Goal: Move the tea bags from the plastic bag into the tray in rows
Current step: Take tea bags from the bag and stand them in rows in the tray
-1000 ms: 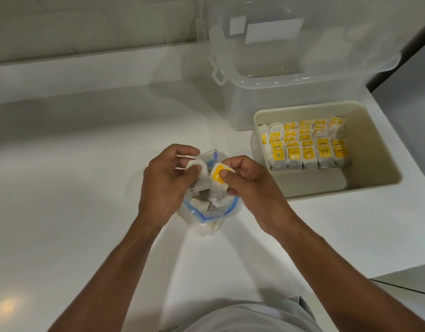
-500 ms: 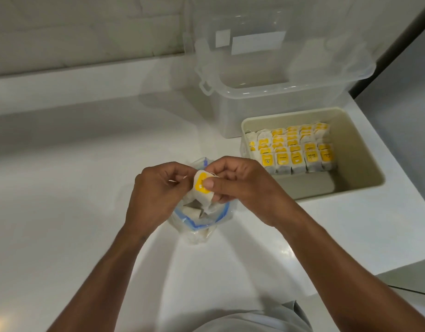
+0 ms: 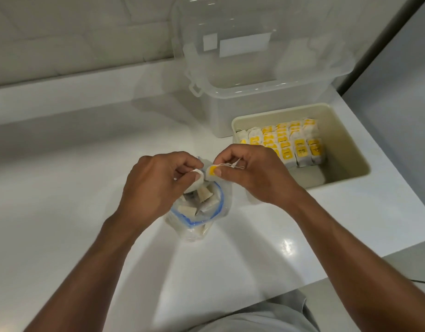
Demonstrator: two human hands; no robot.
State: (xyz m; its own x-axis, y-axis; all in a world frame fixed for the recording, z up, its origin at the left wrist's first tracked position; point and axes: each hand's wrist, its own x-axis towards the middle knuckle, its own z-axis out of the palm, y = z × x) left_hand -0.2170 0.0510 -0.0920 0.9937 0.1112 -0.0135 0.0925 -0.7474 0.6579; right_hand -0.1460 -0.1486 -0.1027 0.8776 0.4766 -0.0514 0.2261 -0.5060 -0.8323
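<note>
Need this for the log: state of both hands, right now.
Left hand: closed, pinching a white tea bag over the plastic bag.
Right hand: closed, pinching a yellow-labelled tea bag and its string.

You have a single view, worn on your head, which looks forward and steeply down at the white tabletop (image 3: 63,212) from close above. The plastic bag (image 3: 202,212) sits near mid-frame. The tray (image 3: 345,149) lies right of the bag and farther back, and the wall (image 3: 75,32) rises beyond it.
</note>
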